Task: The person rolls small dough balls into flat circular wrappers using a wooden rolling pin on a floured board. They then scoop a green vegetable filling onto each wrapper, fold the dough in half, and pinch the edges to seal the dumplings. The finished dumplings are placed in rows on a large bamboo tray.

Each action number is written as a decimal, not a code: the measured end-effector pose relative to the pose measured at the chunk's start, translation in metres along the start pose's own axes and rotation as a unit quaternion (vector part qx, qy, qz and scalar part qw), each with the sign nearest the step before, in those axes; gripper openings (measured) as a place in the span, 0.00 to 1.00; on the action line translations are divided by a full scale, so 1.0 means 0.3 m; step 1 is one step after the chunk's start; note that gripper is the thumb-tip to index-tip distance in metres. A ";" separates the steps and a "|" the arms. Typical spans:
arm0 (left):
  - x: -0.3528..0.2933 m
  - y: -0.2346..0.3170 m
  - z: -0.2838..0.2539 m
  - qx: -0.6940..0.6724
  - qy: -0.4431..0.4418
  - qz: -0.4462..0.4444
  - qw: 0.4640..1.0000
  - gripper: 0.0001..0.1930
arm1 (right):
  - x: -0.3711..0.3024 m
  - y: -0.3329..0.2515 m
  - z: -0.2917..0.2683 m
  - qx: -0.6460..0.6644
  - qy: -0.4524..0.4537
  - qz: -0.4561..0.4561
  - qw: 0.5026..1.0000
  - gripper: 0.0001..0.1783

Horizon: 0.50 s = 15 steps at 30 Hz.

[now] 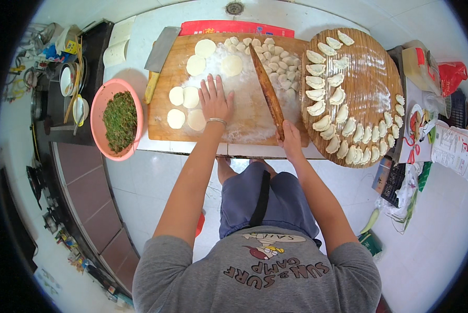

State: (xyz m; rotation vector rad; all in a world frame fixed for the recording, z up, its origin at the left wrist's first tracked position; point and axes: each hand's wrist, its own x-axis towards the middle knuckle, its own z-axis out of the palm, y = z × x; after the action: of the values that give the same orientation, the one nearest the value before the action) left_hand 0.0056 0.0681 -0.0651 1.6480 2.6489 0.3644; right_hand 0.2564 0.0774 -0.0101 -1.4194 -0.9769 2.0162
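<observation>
My left hand [216,101] lies flat with fingers spread on the floured wooden board [249,112], next to several round dough wrappers [190,97]. Any dough under its palm is hidden. My right hand [290,138] grips the near end of a brown wooden rolling pin [266,86], which slants away across the board. Beyond the pin, small dough pieces [282,66] are heaped at the board's far right. Another wrapper [231,65] lies just beyond my left fingertips.
A pink bowl of green filling [114,151] stands left of the board. A cleaver [161,49] rests along the board's left edge. On the right, a round wooden tray [367,78] holds several folded dumplings. Packages [421,68] crowd the far right.
</observation>
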 end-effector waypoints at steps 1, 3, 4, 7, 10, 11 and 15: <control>0.013 -0.001 0.002 0.001 0.008 -0.008 1.000 0.35 | -0.002 -0.006 0.008 0.006 0.008 0.004 1.000 0.17; 0.054 0.000 0.004 -0.012 0.028 -0.023 0.999 0.35 | -0.009 -0.026 0.018 0.011 0.013 0.005 1.000 0.17; 0.081 0.001 0.006 -0.019 0.037 -0.030 0.999 0.36 | -0.014 -0.032 0.020 0.012 0.011 0.002 1.000 0.17; 0.200 0.049 -0.012 0.007 0.062 0.037 0.997 0.33 | -0.018 -0.044 0.013 0.016 0.011 -0.012 1.000 0.17; 0.332 0.077 0.019 -0.102 0.103 0.163 0.976 0.27 | -0.026 -0.041 0.008 0.009 0.007 -0.015 1.000 0.17; 0.372 0.102 0.024 -0.066 0.082 0.153 0.983 0.23 | -0.023 -0.039 0.005 0.006 0.007 -0.016 1.000 0.17; 0.469 0.172 0.020 0.065 0.086 0.150 0.983 0.11 | -0.031 -0.041 -0.001 0.006 0.018 -0.023 1.000 0.18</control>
State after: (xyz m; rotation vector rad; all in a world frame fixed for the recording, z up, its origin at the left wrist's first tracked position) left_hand -0.0112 0.2155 -0.0439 2.1594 2.5886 0.3577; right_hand 0.2596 0.0783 0.0050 -1.4084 -0.9711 1.9533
